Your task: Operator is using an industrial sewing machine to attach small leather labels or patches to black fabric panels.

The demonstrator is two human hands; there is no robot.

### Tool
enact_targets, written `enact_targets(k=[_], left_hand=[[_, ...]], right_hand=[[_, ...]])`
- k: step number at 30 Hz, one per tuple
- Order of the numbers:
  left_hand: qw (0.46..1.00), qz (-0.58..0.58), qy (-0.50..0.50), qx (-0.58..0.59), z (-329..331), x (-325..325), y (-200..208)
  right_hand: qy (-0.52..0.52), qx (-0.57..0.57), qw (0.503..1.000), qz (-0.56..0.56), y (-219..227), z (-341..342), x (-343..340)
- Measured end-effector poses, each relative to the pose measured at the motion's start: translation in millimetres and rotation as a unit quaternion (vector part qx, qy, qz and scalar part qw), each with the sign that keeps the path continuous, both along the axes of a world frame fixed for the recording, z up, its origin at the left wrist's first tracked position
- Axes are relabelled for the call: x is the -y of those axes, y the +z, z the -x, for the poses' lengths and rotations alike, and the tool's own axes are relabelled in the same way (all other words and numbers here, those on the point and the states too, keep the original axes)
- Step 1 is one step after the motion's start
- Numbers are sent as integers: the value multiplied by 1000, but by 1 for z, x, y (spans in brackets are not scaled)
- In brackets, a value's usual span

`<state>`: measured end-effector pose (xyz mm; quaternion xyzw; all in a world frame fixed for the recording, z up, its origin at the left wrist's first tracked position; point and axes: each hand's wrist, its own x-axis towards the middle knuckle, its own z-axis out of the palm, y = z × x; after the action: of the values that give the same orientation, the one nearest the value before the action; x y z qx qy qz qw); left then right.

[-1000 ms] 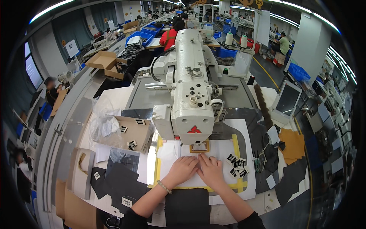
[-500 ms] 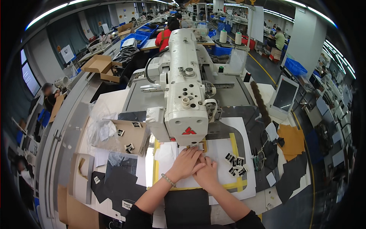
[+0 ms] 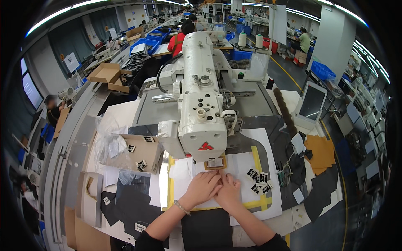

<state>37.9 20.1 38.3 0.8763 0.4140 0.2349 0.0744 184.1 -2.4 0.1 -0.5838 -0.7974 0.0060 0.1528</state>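
My left hand [image 3: 202, 188], with a beaded bracelet at the wrist, lies over the white template sheet [image 3: 245, 161] edged in yellow tape. Its fingers are stretched forward, nothing seen in them. Against it rests my right hand [image 3: 228, 193], also with fingers extended; the fingertips of both meet just in front of a small yellow-brown frame [image 3: 206, 168]. Inside this frame a pale piece [image 3: 215, 162] sits beneath the head of the white sewing machine [image 3: 203, 140]. Below my wrists a black fabric panel [image 3: 207, 230] hangs toward me. Whether a fingertip touches something small is hidden.
Black-and-white labels [image 3: 260, 179] lie right of my hands. More sit in a cardboard box [image 3: 140, 154] at left, beside crumpled plastic [image 3: 109, 136]. Dark fabric pieces [image 3: 136, 205] and mustard pieces [image 3: 319, 154] flank the table. A screen [image 3: 312, 100] stands at right.
Both hands have drawn back toward me from the small frame, which now shows with the pale piece in it. The hands still touch each other. The whole view has shifted slightly.
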Motion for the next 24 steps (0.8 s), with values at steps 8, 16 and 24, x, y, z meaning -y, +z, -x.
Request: enact_targets(k=[8, 16, 24], left_hand=[[999, -28, 12, -31, 13, 12, -23], [999, -27, 15, -37, 12, 8, -26], [999, -18, 16, -32, 14, 7, -26]], right_hand=[[25, 11, 993, -111, 1, -15, -6], [26, 1, 993, -119, -3, -15, -10], [21, 8, 992, -123, 2, -14, -10]])
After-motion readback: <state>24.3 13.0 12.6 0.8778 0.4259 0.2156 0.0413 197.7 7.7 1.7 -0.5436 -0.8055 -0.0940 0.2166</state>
